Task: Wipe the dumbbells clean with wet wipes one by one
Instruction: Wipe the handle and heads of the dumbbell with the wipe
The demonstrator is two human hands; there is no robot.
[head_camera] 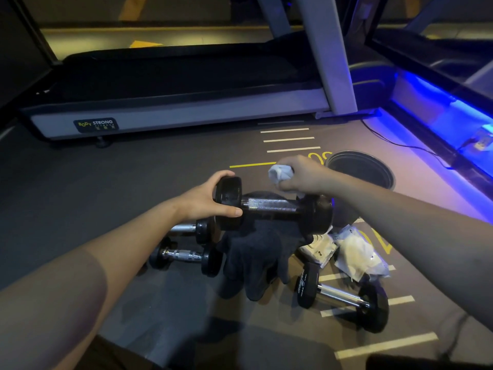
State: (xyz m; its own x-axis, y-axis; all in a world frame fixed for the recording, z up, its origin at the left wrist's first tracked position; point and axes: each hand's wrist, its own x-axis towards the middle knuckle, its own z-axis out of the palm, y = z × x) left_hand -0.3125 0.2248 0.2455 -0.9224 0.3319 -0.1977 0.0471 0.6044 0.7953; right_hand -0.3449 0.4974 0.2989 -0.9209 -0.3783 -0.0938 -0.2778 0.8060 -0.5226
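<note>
My left hand clamps the left head of the black dumbbell, at centre above a dark cloth. My right hand squeezes a crumpled wet wipe, touching the right head at 1 o'clock.

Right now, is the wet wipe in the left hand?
No, the crumpled wet wipe is in the right hand, while the left hand holds one end of the raised dumbbell.
</note>
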